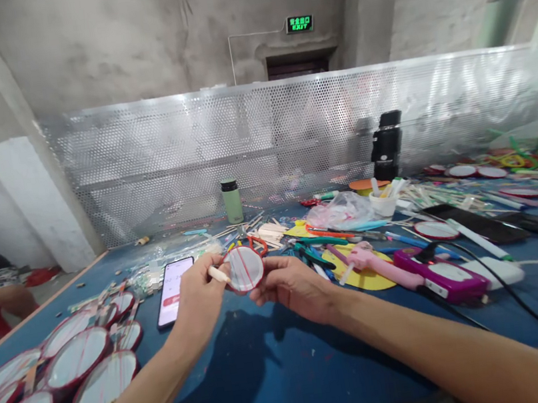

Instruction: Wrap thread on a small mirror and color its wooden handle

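Observation:
Between my two hands, a small round red-rimmed disc is held up above the table; its pale, glossy face carries pink streaks. My left hand grips its left edge, and a short pale stick-like piece sticks out between the fingers. Whether that piece joins the disc, I cannot tell. Fingers of my right hand pinch the disc's lower right edge. Just behind the disc is an orange-red loop, perhaps a scissors handle. A lit phone lies beside my left hand.
Several larger red-rimmed discs overlap at the left. On the right lie a pink tool, a purple box with a black cable, and a white cup. A green bottle and black flask stand before a perforated metal screen.

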Action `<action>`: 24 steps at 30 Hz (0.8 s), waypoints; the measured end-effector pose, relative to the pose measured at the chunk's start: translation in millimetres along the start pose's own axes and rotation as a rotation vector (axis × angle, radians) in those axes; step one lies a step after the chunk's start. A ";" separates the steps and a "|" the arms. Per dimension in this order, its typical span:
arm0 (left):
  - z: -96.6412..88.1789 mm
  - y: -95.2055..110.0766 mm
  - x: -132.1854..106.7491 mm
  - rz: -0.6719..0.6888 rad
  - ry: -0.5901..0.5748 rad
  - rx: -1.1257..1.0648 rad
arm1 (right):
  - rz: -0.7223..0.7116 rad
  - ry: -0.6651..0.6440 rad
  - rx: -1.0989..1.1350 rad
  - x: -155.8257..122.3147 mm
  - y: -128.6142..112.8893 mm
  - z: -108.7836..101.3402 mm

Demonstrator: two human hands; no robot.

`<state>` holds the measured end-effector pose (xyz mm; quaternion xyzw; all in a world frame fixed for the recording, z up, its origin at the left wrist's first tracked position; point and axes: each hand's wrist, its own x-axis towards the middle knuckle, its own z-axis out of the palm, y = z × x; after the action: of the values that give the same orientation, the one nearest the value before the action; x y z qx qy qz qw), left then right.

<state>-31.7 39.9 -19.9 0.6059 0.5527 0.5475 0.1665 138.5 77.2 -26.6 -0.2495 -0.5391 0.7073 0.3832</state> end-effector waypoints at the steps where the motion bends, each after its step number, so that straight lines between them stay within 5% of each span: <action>1: 0.0 0.7 -1.0 -0.005 -0.012 0.000 | 0.012 -0.008 -0.001 -0.1 -0.5 -0.6; 9: 0.2 2.7 -2.8 -0.002 -0.080 -0.066 | 0.064 -0.031 -0.033 -2.8 -11.0 -7.3; 24: -2.0 -3.7 -1.4 0.041 0.039 0.014 | 0.071 0.074 0.043 -1.7 -2.5 -2.6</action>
<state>-34.9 39.1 -22.8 0.6075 0.5471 0.5585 0.1400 142.1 77.6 -25.1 -0.2859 -0.5001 0.7221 0.3829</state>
